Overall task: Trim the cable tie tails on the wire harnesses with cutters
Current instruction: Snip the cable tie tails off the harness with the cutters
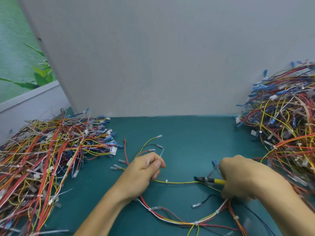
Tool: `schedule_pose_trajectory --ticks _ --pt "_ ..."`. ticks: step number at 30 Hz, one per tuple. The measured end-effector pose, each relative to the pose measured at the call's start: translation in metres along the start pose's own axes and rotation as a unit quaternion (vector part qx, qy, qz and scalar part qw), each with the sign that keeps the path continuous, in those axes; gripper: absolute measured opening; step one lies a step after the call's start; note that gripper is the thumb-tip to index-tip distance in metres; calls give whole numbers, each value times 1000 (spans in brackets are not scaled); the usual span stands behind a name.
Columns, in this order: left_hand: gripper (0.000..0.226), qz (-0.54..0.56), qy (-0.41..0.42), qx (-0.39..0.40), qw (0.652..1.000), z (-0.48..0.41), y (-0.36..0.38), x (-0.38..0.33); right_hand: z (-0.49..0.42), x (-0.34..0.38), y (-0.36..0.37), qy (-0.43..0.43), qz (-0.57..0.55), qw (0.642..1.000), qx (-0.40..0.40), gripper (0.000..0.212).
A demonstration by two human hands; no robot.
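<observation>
Head view: the left hand [143, 174] rests on the green mat [187, 142] with its fingers curled. Thumb and forefinger pinch a translucent cable tie tail [161, 155], which rises past the fingertips and leans away from the person. A second pale strip shows across the knuckles; whether it is gripped cannot be told.

The right hand [242, 178] is closed round the yellow handle of the cutters [209, 180]. The black jaws project from the fist toward the left hand. Whether the jaws are parted cannot be told.

A thin yellow wire [179, 182] runs between the two hands, leaving the left hand below the curled fingers and passing just under the cutter tip. A small white tie [166, 181] sits on this wire, nearer the left hand and apart from the jaws.

The wire harness [179, 218] in work lies on the mat near the person, looping from beneath the left wrist round to beneath the right hand. White ties bind it at several points along the loop. Loose terminal ends fan out beyond the left hand.

A heap of harnesses [51, 159] lies at the left of the mat, with many long tie tails showing. A second heap [286, 125] stands at the right. A grey panel [153, 57] closes the back of the bench.
</observation>
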State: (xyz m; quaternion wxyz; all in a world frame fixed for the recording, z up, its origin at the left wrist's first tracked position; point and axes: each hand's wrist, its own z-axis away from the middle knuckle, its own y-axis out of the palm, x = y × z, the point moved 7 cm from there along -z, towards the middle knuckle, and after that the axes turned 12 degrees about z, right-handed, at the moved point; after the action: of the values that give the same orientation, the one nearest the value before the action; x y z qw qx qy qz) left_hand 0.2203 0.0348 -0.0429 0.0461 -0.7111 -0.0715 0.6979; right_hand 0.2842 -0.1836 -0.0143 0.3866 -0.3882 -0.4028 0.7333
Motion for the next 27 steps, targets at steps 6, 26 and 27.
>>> schedule_pose_trajectory --ticks 6,26,27 --pt "22 -8 -9 42 999 1 7 0 -22 -13 -2 99 -73 976 -179 13" --pt "18 -325 -37 225 918 27 60 -19 -34 -20 11 141 -120 966 -182 22" --pt "25 -323 -43 236 916 29 62 -19 -33 -19 10 142 -133 964 -184 22"
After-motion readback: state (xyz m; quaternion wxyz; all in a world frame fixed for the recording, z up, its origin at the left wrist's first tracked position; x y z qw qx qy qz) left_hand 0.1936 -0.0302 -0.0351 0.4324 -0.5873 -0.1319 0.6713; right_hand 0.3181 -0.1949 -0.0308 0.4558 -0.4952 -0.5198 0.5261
